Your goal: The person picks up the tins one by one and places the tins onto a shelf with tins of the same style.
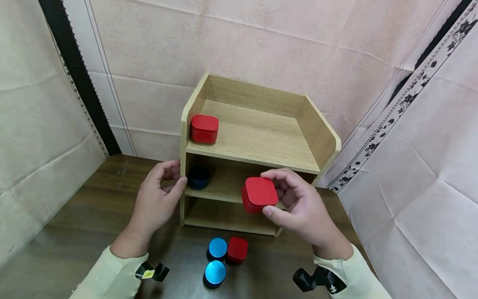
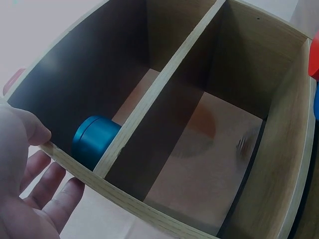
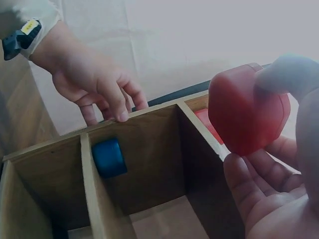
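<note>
My right hand (image 1: 298,203) pinches a red square lidded box (image 1: 261,192) between thumb and fingers, in front of the wooden shelf (image 1: 254,162). In the right wrist view the same red box (image 3: 244,109) is held clear of the boards. My left hand (image 1: 158,197) grips the front edge of the shelf's left side panel, thumb at the front and fingers along the outside, as the left wrist view also shows. Just inside that panel, on the middle level, stands a dark blue round container (image 1: 198,177). Another red square box (image 1: 204,128) sits at the left of the top level.
On the brown table (image 1: 179,265), in front of the shelf, stand two round containers with light blue lids, one nearer the shelf (image 1: 218,248) and one closer to me (image 1: 214,273). A red square box (image 1: 237,250) is beside them. Cloth walls (image 1: 157,50) surround the table.
</note>
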Demonstrator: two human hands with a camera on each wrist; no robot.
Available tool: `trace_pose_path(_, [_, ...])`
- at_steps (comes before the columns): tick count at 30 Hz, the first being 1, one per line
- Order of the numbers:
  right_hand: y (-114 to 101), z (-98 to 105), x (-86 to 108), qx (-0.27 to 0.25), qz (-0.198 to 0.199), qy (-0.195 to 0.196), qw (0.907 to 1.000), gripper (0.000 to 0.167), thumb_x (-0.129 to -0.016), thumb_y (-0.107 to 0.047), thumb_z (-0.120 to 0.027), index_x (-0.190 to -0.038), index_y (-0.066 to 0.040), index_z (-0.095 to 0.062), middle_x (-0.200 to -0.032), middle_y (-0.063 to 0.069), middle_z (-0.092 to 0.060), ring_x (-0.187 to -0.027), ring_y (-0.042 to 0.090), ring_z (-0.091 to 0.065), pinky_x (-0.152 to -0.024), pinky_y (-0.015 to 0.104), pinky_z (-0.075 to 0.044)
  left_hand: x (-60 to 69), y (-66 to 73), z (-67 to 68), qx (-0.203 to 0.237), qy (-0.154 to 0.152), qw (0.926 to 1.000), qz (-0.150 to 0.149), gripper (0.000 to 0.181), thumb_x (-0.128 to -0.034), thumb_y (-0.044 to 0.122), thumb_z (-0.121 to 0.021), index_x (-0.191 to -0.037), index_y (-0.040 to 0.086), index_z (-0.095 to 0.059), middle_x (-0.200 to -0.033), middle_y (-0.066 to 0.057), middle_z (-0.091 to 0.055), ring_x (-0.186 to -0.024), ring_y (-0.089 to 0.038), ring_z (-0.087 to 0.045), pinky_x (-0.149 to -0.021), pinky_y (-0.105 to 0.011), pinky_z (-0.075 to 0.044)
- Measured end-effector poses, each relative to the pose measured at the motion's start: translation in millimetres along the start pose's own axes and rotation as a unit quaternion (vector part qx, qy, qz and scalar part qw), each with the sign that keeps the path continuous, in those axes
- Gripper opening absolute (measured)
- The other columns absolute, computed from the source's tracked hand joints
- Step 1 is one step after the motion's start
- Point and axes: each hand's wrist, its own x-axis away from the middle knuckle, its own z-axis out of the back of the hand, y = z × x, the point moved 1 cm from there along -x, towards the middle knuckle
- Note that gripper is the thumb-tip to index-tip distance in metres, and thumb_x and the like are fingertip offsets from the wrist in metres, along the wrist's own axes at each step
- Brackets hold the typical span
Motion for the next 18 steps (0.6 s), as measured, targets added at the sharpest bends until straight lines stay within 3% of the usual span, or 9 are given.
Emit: trace_pose_path(18, [-14.6,24.7,-52.8,0.02,-0.026,0.02,0.9993,0.053,-0.092,0.01,-0.077,-0.144,0.004,-0.065,-0.128,0.013,-0.074,-0.109,0.022,-0.075,-0.096,0.025,-0.065,-0.4,-0.8,-0.7,0.002,0.0,1.0,-0.001,0.038,-0.1112,0.017,-0.071,-0.148,0.009,-0.062,-0.131,-0.01,-0.067,-0.119,-0.019,-0.063,-0.088,-0.009,-0.059])
